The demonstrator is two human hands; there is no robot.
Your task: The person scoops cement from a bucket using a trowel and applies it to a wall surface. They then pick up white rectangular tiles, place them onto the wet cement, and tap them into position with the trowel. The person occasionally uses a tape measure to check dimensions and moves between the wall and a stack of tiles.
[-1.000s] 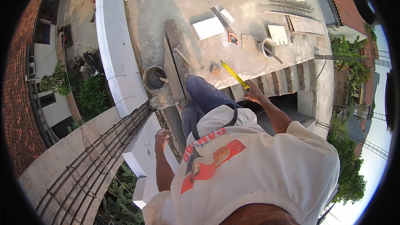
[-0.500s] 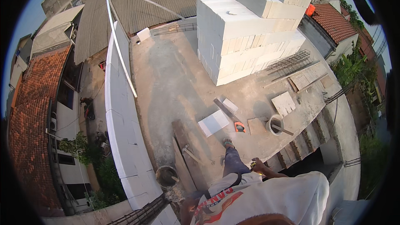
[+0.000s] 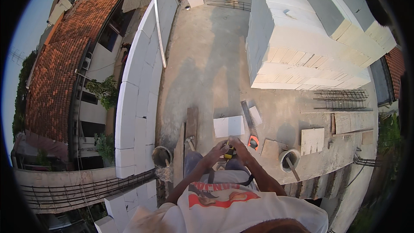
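Both my hands meet in front of my body, above my legs. My right hand is closed round a small yellow and black tape measure. My left hand grips the same tool from the left side, its fingertips partly hidden. Just beyond them a white block lies flat on the concrete floor. Beside the block rests a handsaw with an orange and black handle, its blade pointing away from me. A hammer lies on wooden planks left of my legs.
A low white block wall runs along the left edge, with a drop beyond it. Tall stacked white blocks stand at the far right. Buckets stand left and right. Steel bar cages lie right, above a stair opening.
My left hand has come up to join my right hand at the tape measure, now in front of my body. My view has turned, so the surroundings appear shifted and rotated.
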